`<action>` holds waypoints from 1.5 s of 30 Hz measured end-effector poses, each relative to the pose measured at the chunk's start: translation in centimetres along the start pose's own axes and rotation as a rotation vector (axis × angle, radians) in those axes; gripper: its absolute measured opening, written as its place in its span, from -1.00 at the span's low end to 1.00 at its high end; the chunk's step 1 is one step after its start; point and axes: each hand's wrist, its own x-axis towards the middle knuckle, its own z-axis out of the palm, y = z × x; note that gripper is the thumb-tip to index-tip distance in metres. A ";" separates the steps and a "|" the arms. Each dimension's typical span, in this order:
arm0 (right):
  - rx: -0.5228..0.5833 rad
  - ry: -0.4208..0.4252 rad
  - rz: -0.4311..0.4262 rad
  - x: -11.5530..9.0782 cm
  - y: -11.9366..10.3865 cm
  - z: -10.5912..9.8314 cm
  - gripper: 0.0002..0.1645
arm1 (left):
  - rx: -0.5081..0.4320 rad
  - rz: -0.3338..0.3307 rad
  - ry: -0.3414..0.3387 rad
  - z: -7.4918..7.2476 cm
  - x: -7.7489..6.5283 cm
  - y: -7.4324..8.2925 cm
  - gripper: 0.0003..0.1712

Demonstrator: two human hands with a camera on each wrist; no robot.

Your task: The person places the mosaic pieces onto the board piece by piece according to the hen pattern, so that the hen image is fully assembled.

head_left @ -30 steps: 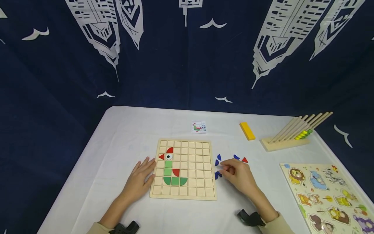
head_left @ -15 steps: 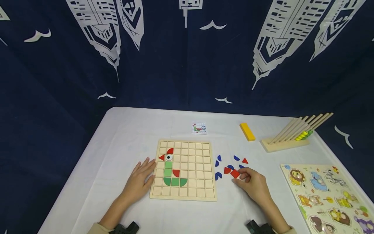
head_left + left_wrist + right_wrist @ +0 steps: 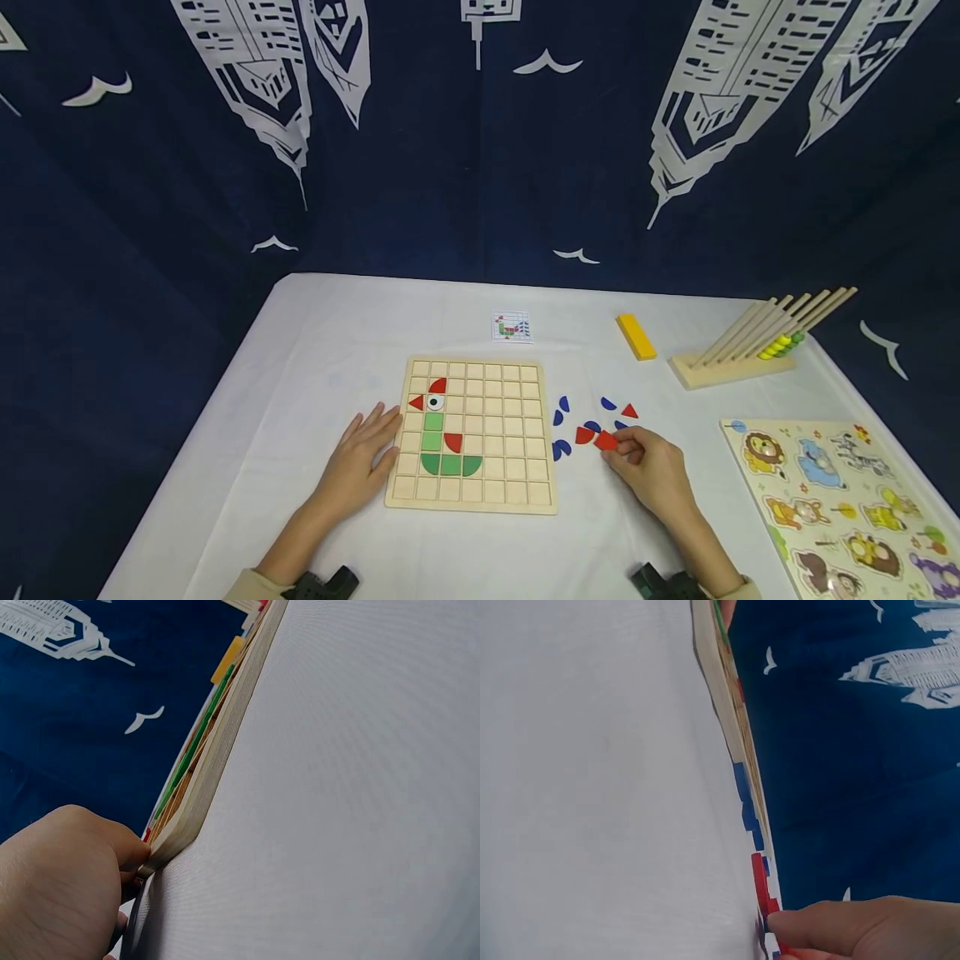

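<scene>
Right hand (image 3: 651, 468) pinching red piece (image 3: 605, 440) near blue pieces (image 3: 592, 426) — my left hand (image 3: 362, 450), fingers straight, touching grid board (image 3: 495, 422) edge

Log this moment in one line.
left hand: touching square wooden grid board | right hand: pinching flat red piece | curved flat blue pieces: loose, right of board

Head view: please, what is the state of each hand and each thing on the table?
Grid board: flat, partly filled.
Left hand: touching the board's edge.
Right hand: pinching a red piece.
Loose red and blue pieces: scattered beside the board.
Card: flat, picture up.
Yellow block: lying down.
Rod stand: standing, partly beaded.
Animal puzzle: lying flat.
</scene>
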 end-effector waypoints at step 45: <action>0.212 -0.348 -0.393 2.2 -11.5 7.3 -0.78 | 0.002 0.005 -0.004 0.0 0.1 0.0 -0.47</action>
